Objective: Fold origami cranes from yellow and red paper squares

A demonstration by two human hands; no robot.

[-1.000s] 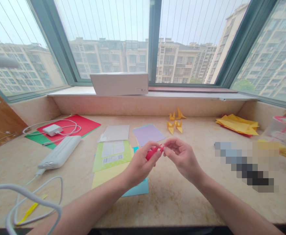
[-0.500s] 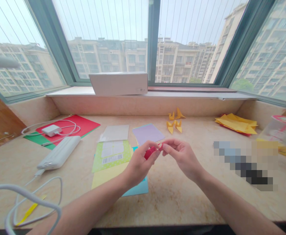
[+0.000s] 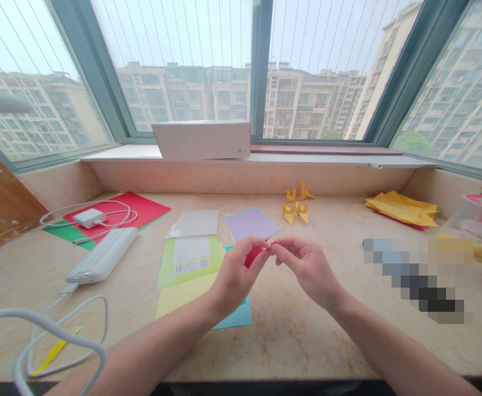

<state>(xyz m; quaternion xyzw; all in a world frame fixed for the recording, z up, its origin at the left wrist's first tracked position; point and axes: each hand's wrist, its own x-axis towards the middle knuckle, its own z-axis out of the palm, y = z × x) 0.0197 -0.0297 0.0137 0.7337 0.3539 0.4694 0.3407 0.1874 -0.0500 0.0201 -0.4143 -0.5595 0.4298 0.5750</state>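
A small folded piece of red paper (image 3: 254, 255) is held above the marble desk (image 3: 306, 330), between both hands. My left hand (image 3: 236, 278) wraps its fingers around the paper's left part and hides most of it. With thumb and forefinger, my right hand (image 3: 309, 269) pinches the paper's right tip. Under the hands lie sheets of coloured paper: a lilac sheet (image 3: 251, 224), a green one (image 3: 189, 261) with a white label, a pale yellow one (image 3: 178, 294) and a blue one (image 3: 234, 319).
Several small yellow folded paper figures (image 3: 296, 203) stand at the back. A pile of yellow paper (image 3: 401, 209) lies at the right. A white power bank (image 3: 103, 256), a charger (image 3: 89, 218) on red paper, and white cables (image 3: 59, 341) are at the left. A white box (image 3: 201, 140) is on the sill.
My hands have closed in a little on the red paper, the right fingertips moving left toward the left hand. The view has shifted slightly.
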